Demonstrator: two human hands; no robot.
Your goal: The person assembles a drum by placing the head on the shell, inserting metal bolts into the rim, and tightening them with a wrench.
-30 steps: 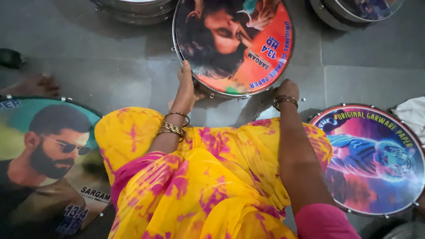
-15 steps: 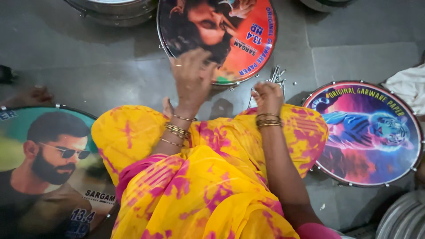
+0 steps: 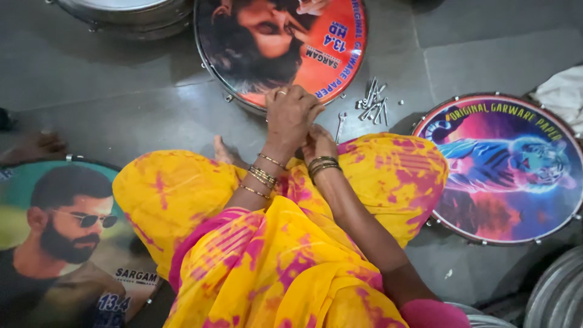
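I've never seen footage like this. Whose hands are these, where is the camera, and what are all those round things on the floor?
The camera sits on a person's head and looks down, so you see their own lap, in yellow and pink cloth, and both arms with bangles. The left hand and right hand meet at the near rim of a round drum with a printed picture skin. Whether they pinch a small part I cannot tell. Beside it on the grey floor lie loose metal bolts. A drum with a tiger picture lies to the right, and another with a bearded man's portrait to the left.
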